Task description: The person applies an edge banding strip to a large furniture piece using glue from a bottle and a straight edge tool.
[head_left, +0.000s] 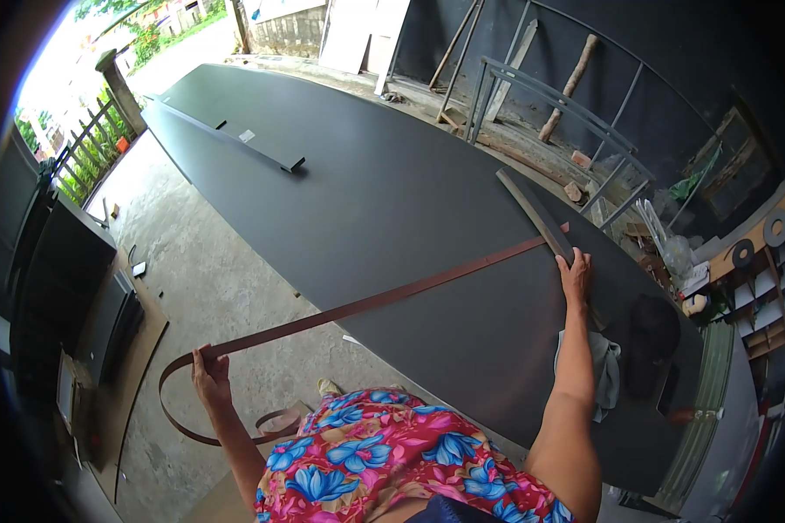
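Observation:
A long brown strip of edge banding (392, 293) runs slantwise over the dark grey board (349, 200). My left hand (210, 375) pinches the strip beyond the board's near edge, and the rest of it loops down toward the floor beside me. My right hand (575, 277) grips the near end of a narrow grey bar (532, 212), which lies across the strip close to its far end. The strip's tip pokes out just past the bar. Fingers of the right hand are partly hidden.
A long thin dark piece (253, 150) lies on the board's far left. A grey cloth (609, 370) and a black cap-like object (652, 331) rest at the right. Metal frames (567, 105) stand behind the board. Dark panels (61, 270) lean at the left.

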A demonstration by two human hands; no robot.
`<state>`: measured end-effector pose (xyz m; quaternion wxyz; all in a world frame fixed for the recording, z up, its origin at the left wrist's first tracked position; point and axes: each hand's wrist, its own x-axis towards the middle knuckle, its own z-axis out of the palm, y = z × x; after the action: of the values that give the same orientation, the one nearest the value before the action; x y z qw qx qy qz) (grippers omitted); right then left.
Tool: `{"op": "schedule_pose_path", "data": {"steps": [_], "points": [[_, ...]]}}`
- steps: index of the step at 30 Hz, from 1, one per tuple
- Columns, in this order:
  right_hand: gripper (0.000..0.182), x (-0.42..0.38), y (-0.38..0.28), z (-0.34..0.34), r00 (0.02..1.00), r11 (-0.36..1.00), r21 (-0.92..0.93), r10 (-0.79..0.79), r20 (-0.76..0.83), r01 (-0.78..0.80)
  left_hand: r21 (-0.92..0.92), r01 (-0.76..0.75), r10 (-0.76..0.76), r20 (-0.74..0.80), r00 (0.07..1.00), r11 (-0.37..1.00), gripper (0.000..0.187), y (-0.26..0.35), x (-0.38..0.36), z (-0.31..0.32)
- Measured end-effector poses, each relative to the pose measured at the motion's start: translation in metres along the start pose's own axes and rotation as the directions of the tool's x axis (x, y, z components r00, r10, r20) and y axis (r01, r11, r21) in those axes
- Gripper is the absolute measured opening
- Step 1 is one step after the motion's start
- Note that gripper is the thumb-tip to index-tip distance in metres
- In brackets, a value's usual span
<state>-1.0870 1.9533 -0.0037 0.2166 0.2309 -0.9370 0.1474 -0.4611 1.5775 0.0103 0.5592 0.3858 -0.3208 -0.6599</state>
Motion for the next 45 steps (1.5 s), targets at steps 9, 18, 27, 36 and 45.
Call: {"op": "schedule_pose_path", "data": {"steps": [9,18,27,36,45], "points": [[0.049,-0.008,-0.007,-0.006,0.993,0.993,-0.024,0.116,-0.005,-0.116,0.059,-0.119,0.122,-0.051,0.991,0.991,0.029,0.013,0.004,0.000],[0.047,-0.012,-0.122,0.011,0.998,0.997,0.055,-0.054,0.031,0.052,0.106,-0.213,0.229,-0.164,0.960,0.971,0.028,0.056,0.047,-0.049],[0.041,0.012,-0.320,0.066,0.989,0.983,0.114,-0.147,0.023,0.144,0.095,-0.298,0.313,-0.287,0.906,0.950,0.027,0.125,0.125,-0.129],[0.040,0.022,-0.475,0.107,0.995,0.998,0.066,-0.024,0.092,0.017,0.108,-0.282,0.302,-0.344,0.889,0.953,0.026,0.160,0.204,-0.180],[0.043,0.035,-0.555,0.126,0.989,0.997,0.074,-0.014,0.144,0.003,0.115,-0.267,0.290,-0.400,0.869,0.957,0.025,0.170,0.241,-0.210]]}}
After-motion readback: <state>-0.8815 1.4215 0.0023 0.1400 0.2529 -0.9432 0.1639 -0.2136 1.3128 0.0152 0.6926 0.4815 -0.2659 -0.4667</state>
